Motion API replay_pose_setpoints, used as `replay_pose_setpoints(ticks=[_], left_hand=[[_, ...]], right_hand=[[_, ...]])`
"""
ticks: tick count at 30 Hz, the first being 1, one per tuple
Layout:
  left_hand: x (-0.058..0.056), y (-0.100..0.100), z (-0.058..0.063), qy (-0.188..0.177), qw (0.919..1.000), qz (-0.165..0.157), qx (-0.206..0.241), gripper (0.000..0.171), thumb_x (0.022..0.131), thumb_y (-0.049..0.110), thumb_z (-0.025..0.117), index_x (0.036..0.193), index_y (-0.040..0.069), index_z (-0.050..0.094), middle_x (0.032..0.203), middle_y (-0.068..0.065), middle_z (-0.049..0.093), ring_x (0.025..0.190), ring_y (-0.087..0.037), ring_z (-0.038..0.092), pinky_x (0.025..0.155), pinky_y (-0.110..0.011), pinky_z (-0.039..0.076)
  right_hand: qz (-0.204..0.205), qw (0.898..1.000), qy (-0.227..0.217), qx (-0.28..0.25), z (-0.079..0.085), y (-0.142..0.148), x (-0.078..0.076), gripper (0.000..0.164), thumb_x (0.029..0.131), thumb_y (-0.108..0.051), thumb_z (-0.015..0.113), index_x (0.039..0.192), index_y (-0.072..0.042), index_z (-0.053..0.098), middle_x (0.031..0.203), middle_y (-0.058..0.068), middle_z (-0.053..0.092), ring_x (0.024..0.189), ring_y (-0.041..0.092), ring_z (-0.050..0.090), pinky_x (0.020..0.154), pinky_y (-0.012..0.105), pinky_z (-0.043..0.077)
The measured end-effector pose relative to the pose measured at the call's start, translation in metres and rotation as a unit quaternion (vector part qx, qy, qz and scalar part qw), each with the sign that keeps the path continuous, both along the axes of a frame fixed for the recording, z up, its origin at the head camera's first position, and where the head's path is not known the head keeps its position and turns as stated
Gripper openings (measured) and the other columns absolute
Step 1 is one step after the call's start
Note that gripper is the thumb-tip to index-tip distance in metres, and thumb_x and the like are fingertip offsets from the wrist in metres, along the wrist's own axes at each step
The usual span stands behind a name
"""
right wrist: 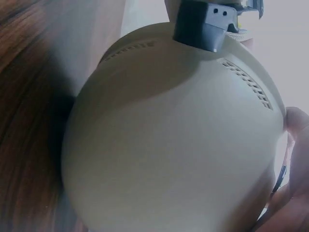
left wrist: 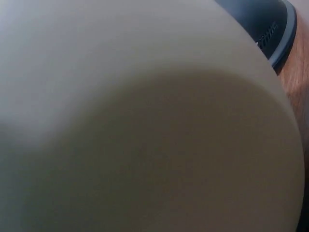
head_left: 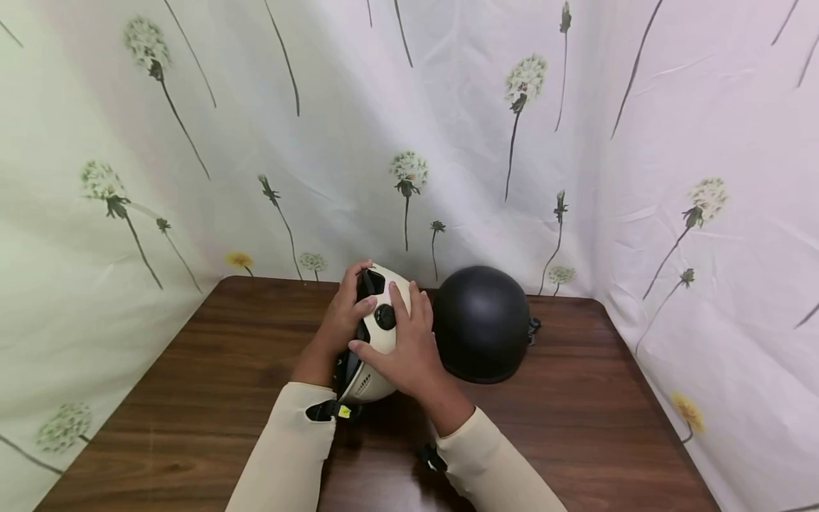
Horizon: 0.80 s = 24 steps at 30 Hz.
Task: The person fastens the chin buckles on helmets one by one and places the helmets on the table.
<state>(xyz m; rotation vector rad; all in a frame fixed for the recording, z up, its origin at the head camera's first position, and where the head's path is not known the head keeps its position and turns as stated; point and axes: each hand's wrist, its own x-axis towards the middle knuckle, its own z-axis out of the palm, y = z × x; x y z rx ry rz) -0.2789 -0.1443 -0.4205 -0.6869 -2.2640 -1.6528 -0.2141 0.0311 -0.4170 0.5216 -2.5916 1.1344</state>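
A cream helmet [head_left: 380,387] is turned on its side at the middle of the table, its dark-lined opening facing left. My left hand [head_left: 335,323] grips the opening's edge, thumb on the outer shell near a round black disc [head_left: 385,317]. From the right, my right hand [head_left: 412,352] holds the shell, fingers spread over it and thumb reaching toward the opening. In the right wrist view the cream shell [right wrist: 174,145] shows rows of small vents, with fingers [right wrist: 294,169] at its right edge. Blurred cream surface [left wrist: 145,121] fills most of the left wrist view.
A black helmet [head_left: 483,323] rests dome up just right of the cream one, with a small black buckle [head_left: 534,327] at its right side. Both are on a dark wooden table [head_left: 211,398]. Flower-printed curtains [head_left: 345,142] hang behind and along the sides.
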Motion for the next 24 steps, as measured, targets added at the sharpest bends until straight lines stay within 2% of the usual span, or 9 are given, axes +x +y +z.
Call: replay_pose_setpoints(ticks=[5, 7, 11, 14, 20, 24], left_hand=[[-0.003, 0.001, -0.002, 0.018, 0.9993, -0.007, 0.033, 0.071, 0.093, 0.029, 0.055, 0.158, 0.007, 0.035, 0.152, -0.026, 0.044, 0.126, -0.043, 0.05, 0.106, -0.057, 0.04], [-0.004, 0.0, -0.004, 0.018, 0.9985, -0.014, 0.049, 0.07, 0.093, 0.027, 0.055, 0.157, 0.006, 0.036, 0.149, -0.028, 0.048, 0.124, -0.042, 0.052, 0.105, -0.05, 0.042], [-0.005, -0.002, -0.006, 0.011, 0.9965, -0.029, 0.078, 0.067, 0.094, 0.022, 0.055, 0.156, 0.006, 0.037, 0.145, -0.029, 0.052, 0.121, -0.039, 0.054, 0.101, -0.03, 0.045], [-0.005, -0.002, -0.007, 0.009, 0.995, -0.032, 0.095, 0.067, 0.093, 0.02, 0.055, 0.155, 0.005, 0.037, 0.146, -0.029, 0.052, 0.12, -0.036, 0.054, 0.098, -0.022, 0.046], [-0.003, -0.001, -0.008, 0.022, 0.9924, -0.024, 0.118, 0.067, 0.09, 0.018, 0.056, 0.152, 0.0, 0.039, 0.145, -0.031, 0.054, 0.116, -0.032, 0.057, 0.096, -0.023, 0.048], [-0.003, 0.001, -0.008, 0.028, 0.9923, -0.027, 0.117, 0.068, 0.089, 0.02, 0.056, 0.152, 0.002, 0.041, 0.143, -0.03, 0.056, 0.114, -0.029, 0.059, 0.093, -0.024, 0.051]], right_hand=[[-0.006, 0.999, -0.013, -0.052, -0.004, 0.001, 0.001, 0.114, 0.081, -0.07, 0.078, 0.169, -0.026, 0.022, 0.176, 0.007, 0.005, 0.161, 0.036, 0.008, 0.114, 0.068, 0.037], [-0.01, 0.997, -0.018, -0.071, -0.006, 0.002, 0.002, 0.114, 0.08, -0.07, 0.08, 0.169, -0.025, 0.024, 0.176, 0.007, 0.005, 0.161, 0.035, 0.009, 0.111, 0.07, 0.037], [-0.016, 0.996, -0.024, -0.084, -0.009, 0.004, 0.003, 0.113, 0.079, -0.07, 0.08, 0.168, -0.027, 0.026, 0.176, 0.009, 0.008, 0.16, 0.037, 0.011, 0.108, 0.075, 0.035], [-0.016, 0.995, -0.029, -0.09, -0.011, 0.005, 0.001, 0.113, 0.078, -0.069, 0.081, 0.168, -0.027, 0.026, 0.175, 0.01, 0.01, 0.16, 0.038, 0.013, 0.109, 0.074, 0.034], [-0.018, 0.994, -0.046, -0.102, -0.014, 0.011, -0.002, 0.121, 0.076, -0.07, 0.082, 0.169, -0.02, 0.023, 0.175, 0.013, 0.014, 0.16, 0.037, 0.014, 0.114, 0.067, 0.035], [-0.014, 0.989, -0.068, -0.128, -0.015, 0.017, -0.004, 0.125, 0.075, -0.071, 0.083, 0.169, -0.02, 0.019, 0.174, 0.014, 0.015, 0.16, 0.036, 0.016, 0.115, 0.063, 0.037]])
